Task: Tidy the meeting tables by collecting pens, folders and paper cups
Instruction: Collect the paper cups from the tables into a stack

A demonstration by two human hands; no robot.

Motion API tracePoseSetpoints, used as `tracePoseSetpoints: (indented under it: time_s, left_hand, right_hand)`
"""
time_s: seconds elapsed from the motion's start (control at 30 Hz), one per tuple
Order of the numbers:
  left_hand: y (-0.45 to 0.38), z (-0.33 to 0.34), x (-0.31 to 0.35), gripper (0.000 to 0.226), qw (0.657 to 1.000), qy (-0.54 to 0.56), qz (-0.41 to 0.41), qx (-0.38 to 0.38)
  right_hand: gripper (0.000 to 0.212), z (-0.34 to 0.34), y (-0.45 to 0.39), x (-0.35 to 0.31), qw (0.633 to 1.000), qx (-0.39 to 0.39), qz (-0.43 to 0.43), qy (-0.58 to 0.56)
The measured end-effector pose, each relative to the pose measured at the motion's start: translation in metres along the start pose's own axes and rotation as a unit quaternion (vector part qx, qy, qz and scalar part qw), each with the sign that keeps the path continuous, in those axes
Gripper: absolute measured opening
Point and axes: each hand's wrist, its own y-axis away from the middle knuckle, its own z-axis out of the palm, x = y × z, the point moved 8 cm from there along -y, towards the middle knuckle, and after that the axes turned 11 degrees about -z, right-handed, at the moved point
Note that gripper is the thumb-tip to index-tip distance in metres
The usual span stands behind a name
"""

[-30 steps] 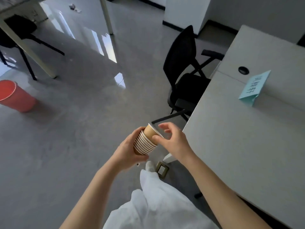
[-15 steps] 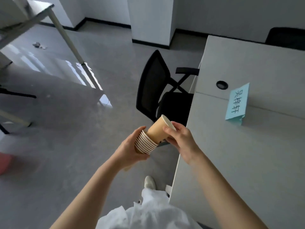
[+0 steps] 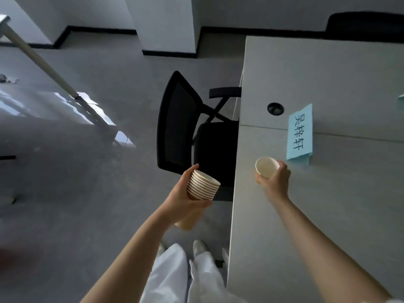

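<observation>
left hand [image 3: 181, 201]: grips nested stack of tan paper cups [image 3: 202, 189], off tabletop edge
right hand [image 3: 276, 182]: holds single tan paper cup [image 3: 266, 169] over grey tabletop [image 3: 328, 204], beside blue folded name card [image 3: 300, 133]

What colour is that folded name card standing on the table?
Light blue, with dark handwritten characters. The head view shows the name card clearly on the pale grey table.

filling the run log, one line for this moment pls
left hand: holds cup stack | right hand: holds single cup over table | near: name card
</observation>
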Motion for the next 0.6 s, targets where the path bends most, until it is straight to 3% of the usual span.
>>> tracePoseSetpoints:
  time_s: [0.07, 0.23, 0.3, 0.43, 0.5, 0.6]
  left_hand:
    - [-0.003, -0.004, 0.002, 0.094, 0.998, 0.055, -0.015, -0.015]
    - [-0.012, -0.021, 0.000, 0.095, 0.996, 0.085, -0.025, -0.015]
    - [-0.015, -0.026, -0.002, 0.093, 0.996, 0.088, -0.026, -0.018]
    - [-0.018, -0.037, -0.009, 0.091, 0.995, 0.087, -0.023, -0.031]
    - [-0.019, -0.047, -0.012, 0.091, 0.996, 0.084, -0.017, -0.038]
    - [-0.021, -0.071, -0.017, 0.093, 0.996, 0.077, -0.003, -0.049]
  right_hand:
    - [0.075, 0.007, 0.001, 0.009, 0.999, -0.005, -0.015, 0.030]
    - [0.101, -0.002, 0.003, 0.003, 0.999, 0.003, -0.018, 0.051]
    - [0.101, -0.008, 0.007, -0.012, 0.996, 0.001, -0.045, 0.077]
    - [0.076, -0.012, 0.026, -0.058, 0.987, -0.006, -0.100, 0.124]
    - [0.050, -0.005, 0.039, -0.096, 0.986, -0.021, -0.142, 0.084]
    - [0.019, 0.026, 0.066, -0.172, 0.973, -0.112, -0.201, -0.015]
